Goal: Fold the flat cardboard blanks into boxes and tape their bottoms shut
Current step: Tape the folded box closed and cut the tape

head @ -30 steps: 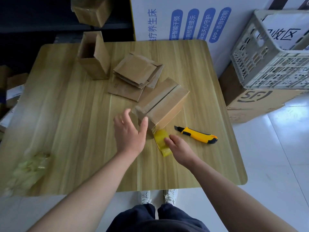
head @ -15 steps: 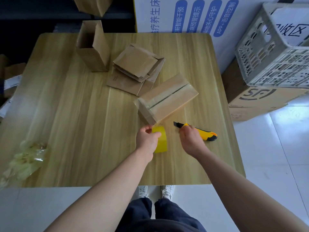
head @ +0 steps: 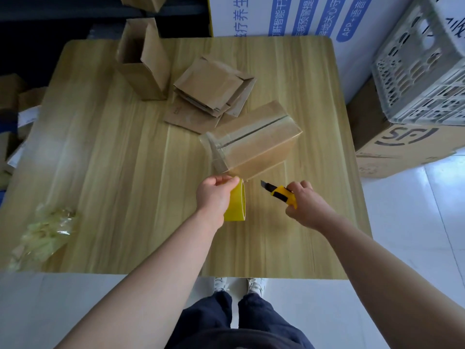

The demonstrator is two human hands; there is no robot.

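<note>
- Hands: left hand is curled round the tape roll, thumb on the roll's upper edge; the roll stands on edge on the table.
- Right hand is closed round the yellow knife. The blade is out and points toward the roll and the near corner of the box, close to both, touching neither.
- Tape: a clear strip appears to run from the left end of the box down to the roll at the thumb.
- Box lies just beyond both hands with its flaps closed. Clear tape covers the seam and wraps over the left end.
- Blanks: a loose flat stack lies behind the box, near the table's middle.
- Upright box stands open-topped at the far left of the table, just beside the blanks.
- Crumpled clear plastic sits at the near left edge, well apart from the work.
- Off the table, right: a grey crate rests on a carton on the floor.
- Behind the table: a white panel with blue labels.
</note>
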